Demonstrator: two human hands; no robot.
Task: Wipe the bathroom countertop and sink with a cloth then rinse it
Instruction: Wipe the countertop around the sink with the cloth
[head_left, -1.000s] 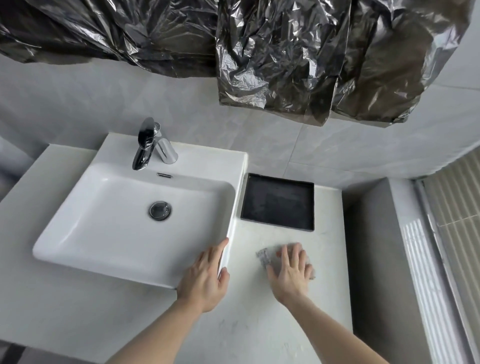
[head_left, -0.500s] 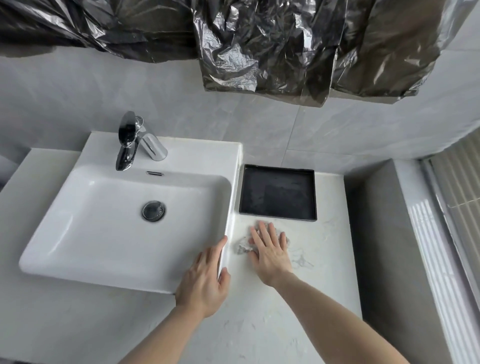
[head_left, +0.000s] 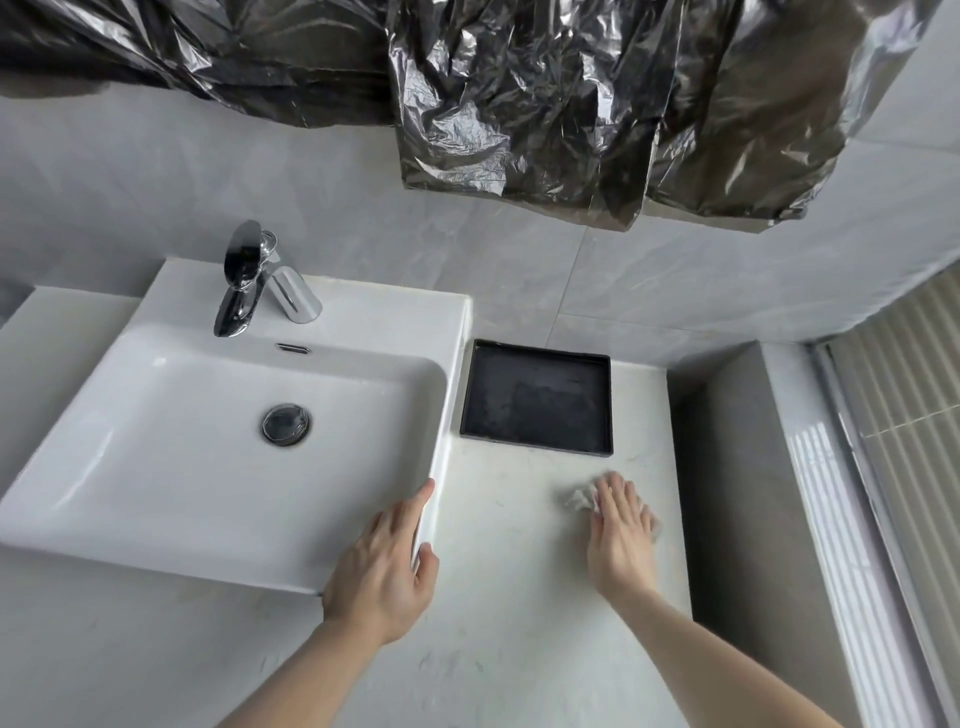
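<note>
A person stands at a pale bathroom table (head_left: 498, 623), both bare forearms reaching forward. The right hand (head_left: 621, 535) lies flat, fingers straight and together, pressing a small crumpled pale cloth (head_left: 577, 498) onto the table surface; the cloth peeks out past the fingertips on the left and at the hand's right edge. This spot is near the table's right end, just in front of a shallow black rectangular tray (head_left: 537, 397) that sits against the tiled wall. The left hand (head_left: 382, 566) rests on the front right corner of a white square sink (head_left: 223, 436), fingers stretched along the rim and the thumb down its outer side, steadying rather than clenching. A chrome faucet (head_left: 260, 283) stands at the back of the sink, above a round metal drain (head_left: 285, 424). Crinkled dark plastic sheeting (head_left: 519, 93) hangs across the wall overhead.
</note>
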